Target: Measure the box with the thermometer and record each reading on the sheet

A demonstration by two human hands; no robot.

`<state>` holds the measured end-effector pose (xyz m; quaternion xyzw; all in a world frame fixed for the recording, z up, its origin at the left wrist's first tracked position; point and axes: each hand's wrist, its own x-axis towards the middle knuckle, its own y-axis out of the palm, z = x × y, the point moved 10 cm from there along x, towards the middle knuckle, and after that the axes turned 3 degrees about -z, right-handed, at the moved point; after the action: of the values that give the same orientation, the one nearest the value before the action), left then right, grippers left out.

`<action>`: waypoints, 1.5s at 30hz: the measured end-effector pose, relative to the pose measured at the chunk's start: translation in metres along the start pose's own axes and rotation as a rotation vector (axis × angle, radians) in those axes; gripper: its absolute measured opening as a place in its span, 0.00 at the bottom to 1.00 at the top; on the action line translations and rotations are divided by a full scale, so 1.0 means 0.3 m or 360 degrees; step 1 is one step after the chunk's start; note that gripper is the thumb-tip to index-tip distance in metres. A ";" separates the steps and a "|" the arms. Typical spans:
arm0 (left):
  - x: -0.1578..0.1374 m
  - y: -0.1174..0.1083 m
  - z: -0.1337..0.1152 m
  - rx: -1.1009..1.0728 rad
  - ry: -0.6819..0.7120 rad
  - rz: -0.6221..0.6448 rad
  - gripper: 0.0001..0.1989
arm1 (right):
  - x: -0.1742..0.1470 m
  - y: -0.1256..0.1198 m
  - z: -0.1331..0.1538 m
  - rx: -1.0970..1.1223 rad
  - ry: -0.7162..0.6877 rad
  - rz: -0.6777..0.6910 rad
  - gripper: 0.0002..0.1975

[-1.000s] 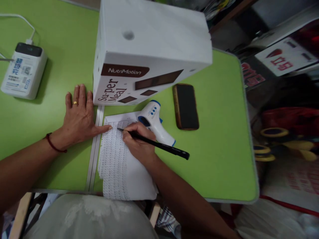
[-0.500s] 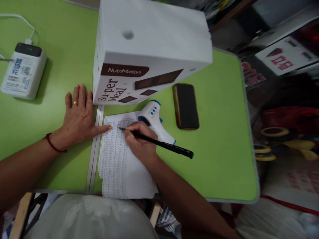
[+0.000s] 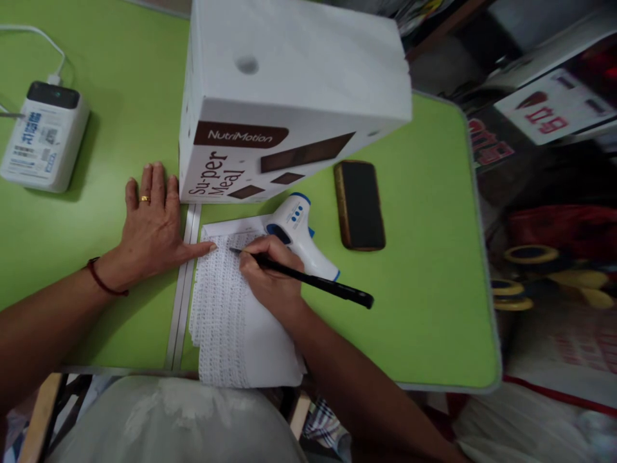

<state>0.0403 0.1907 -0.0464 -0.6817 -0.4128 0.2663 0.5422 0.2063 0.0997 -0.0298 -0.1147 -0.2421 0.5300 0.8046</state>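
My right hand (image 3: 272, 273) grips a black pen (image 3: 318, 281), its tip resting on a sheet of paper (image 3: 224, 308) covered in rows of small handwriting. The paper's right part is blank, and its lower end hangs over the table's near edge. My left hand (image 3: 154, 222) lies flat on the green table with fingers stretched out. Its thumb reaches across onto the paper's upper left. A white and blue infrared thermometer (image 3: 303, 241) lies just beyond my right hand, at the paper's top right.
A large white NutriMotion box (image 3: 294, 83) stands behind the paper. To its right lies a dark phone (image 3: 360, 206) in a worn case. A white power bank (image 3: 45, 138) with a cable is at the left. The green table (image 3: 434, 289) has a rounded right edge, with bags beyond it.
Almost nothing differs. The lower end of the paper has shifted very slightly; both hands and the pen stay in nearly the same place.
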 end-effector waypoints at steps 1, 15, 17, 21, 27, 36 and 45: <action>0.000 0.000 0.000 -0.0006 0.0005 -0.0007 0.63 | 0.001 -0.003 -0.002 -0.0005 0.0018 -0.0006 0.06; 0.000 -0.003 0.001 0.0007 0.0002 -0.0021 0.64 | -0.003 -0.008 -0.006 -0.0009 -0.0006 -0.0051 0.07; 0.000 -0.003 0.001 -0.0006 0.0014 -0.0028 0.63 | -0.003 -0.011 -0.004 0.0005 -0.0017 -0.0059 0.06; 0.000 0.000 -0.001 -0.0013 0.0026 -0.0017 0.62 | -0.003 0.002 0.000 0.0047 -0.0031 0.0003 0.05; 0.001 0.000 -0.001 -0.0001 0.0015 -0.0010 0.63 | -0.005 0.014 0.001 0.0059 -0.0046 0.0026 0.05; 0.002 0.003 -0.002 0.0011 0.0014 -0.0004 0.63 | -0.007 0.003 0.034 0.0076 -0.0190 0.0000 0.07; -0.001 -0.001 0.021 -0.0230 0.0073 -0.0141 0.65 | -0.078 0.053 0.143 -0.0673 -0.1091 0.0155 0.16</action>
<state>0.0350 0.1938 -0.0479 -0.7061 -0.4480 0.1959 0.5122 0.1642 0.0820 -0.0063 -0.1056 -0.5943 0.5135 0.6099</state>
